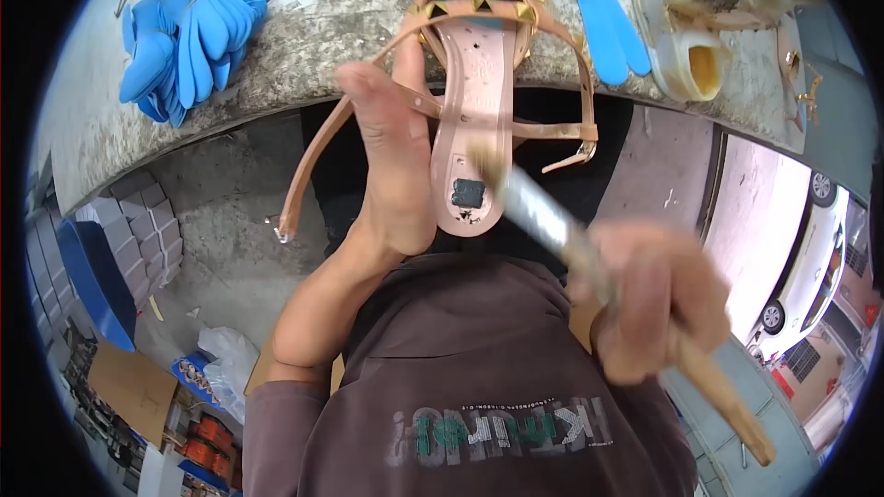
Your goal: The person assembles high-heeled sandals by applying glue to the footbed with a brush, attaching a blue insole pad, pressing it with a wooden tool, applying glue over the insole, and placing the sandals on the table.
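Observation:
My left hand (398, 161) holds a tan strappy sandal (474, 83) along its side, thumb sticking up and other fingers partly hidden by the sole. Gold pyramid studs line the front straps, and the buckled ankle strap hangs out to both sides. On the pale pink insole a dark square patch lies near the heel. In my right hand (658, 299), blurred by motion, is a brush (552, 221) with a wooden handle and metal ferrule. Its bristles are over the heel half of the insole; whether they touch it I cannot tell.
A worn worktable (313, 0) carries a bundle of blue flat pieces (193, 32), another blue piece (599, 14) and a container with yellowish contents (704, 69). Stacked boxes (147, 230) and a blue tray (97, 271) are at left. A white car (801, 276) stands at right.

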A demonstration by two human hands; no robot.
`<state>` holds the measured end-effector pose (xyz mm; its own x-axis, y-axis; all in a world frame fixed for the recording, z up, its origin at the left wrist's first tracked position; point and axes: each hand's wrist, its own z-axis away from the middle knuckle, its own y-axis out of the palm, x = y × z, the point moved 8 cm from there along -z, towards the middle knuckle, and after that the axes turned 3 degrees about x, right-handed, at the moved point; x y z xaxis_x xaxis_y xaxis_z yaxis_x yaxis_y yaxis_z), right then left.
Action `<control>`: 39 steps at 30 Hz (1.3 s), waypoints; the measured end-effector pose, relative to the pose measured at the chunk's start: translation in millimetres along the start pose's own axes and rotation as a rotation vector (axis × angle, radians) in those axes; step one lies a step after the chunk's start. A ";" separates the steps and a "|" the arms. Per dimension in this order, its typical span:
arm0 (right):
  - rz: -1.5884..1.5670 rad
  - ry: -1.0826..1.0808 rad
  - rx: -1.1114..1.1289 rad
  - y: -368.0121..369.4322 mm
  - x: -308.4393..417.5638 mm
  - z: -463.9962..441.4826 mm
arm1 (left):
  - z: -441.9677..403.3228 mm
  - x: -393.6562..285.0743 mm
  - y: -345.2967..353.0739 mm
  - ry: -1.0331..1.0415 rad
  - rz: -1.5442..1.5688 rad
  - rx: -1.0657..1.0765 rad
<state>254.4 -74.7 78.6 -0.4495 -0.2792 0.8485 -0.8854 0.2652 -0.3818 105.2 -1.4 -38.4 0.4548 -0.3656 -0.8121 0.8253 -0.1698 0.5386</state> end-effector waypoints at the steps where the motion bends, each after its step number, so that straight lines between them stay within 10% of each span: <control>1: 0.017 -0.083 0.052 -10.1 9.1 15.2 | -0.5 -2.6 -1.6 0.020 -0.056 -0.014; 5: -0.502 -0.265 -0.304 -105.0 29.1 -8.7 | -2.1 -3.3 -6.5 -0.020 0.023 -0.001; 6: 0.283 -0.400 -0.671 -111.2 52.6 -29.3 | 2.4 -0.2 -7.3 0.003 0.140 0.054; 9: 0.397 0.086 -0.243 -97.5 6.4 -90.9 | 0.0 -18.8 -2.9 0.177 0.107 0.003; 10: 0.615 -0.184 0.036 -47.3 -0.1 -108.2 | -1.2 -22.2 3.9 0.198 0.098 0.029; 12: 0.785 0.261 0.305 17.9 -68.9 -133.9 | -1.2 -7.8 1.7 0.065 0.125 -0.149; 18: 0.900 0.266 0.207 51.2 -109.5 -143.8 | 3.2 29.3 2.5 -0.210 -0.111 -0.033; 24: 0.860 0.133 0.212 35.2 -97.3 -139.3 | 25.8 14.9 13.9 -0.328 0.282 0.116; 30: -0.193 0.314 0.347 -16.4 28.2 -101.1 | 26.8 14.2 17.8 -0.301 0.417 0.287; 39: 0.171 0.135 0.432 57.2 -50.8 -70.6 | 23.6 13.4 16.0 -0.263 0.409 0.239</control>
<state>235.0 19.8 39.6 -0.5986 -0.1348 0.7896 -0.7814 -0.1187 -0.6126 116.6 -30.6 -35.3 0.5982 -0.6572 -0.4584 0.4854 -0.1580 0.8599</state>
